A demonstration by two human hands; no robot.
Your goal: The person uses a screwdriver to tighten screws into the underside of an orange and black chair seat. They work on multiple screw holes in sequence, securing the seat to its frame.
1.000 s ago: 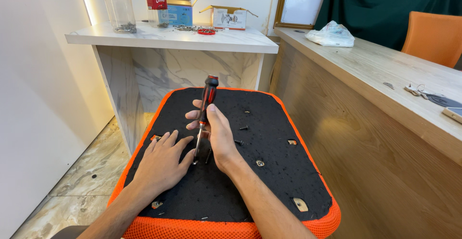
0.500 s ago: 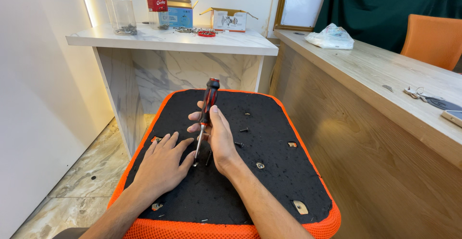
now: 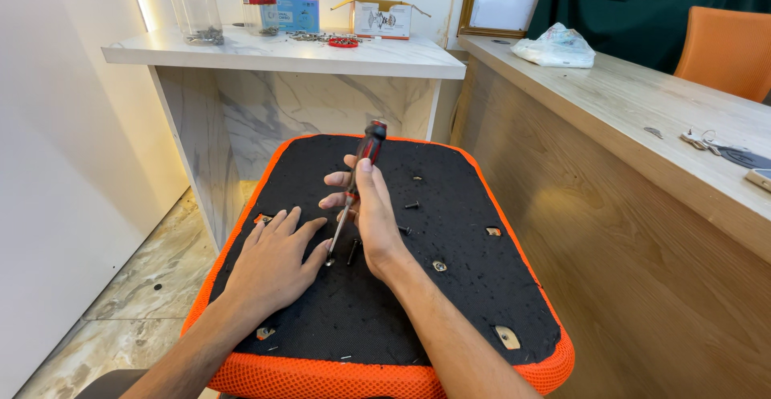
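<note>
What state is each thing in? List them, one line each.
Screwdriver: near upright, tip down on the seat, held by the right hand.
Left hand: flat on the seat, beside the tip.
Seat: upside down, black underside up.
Loose screws: lying on the seat.
Box: flaps open.

You are wearing the only camera on your head, and it is looking forward and steeply down over your own forearms at the upturned seat (image 3: 450, 302) close below you. Your left hand (image 3: 273, 266) and right hand (image 3: 373, 218) are sitting near the middle of the picture, close to the lens. Farther off, the view is taking in the white bench (image 3: 385, 55) straight ahead, the wooden bench (image 3: 642, 118) running along your right, and the floor (image 3: 136, 294) at lower left.
</note>
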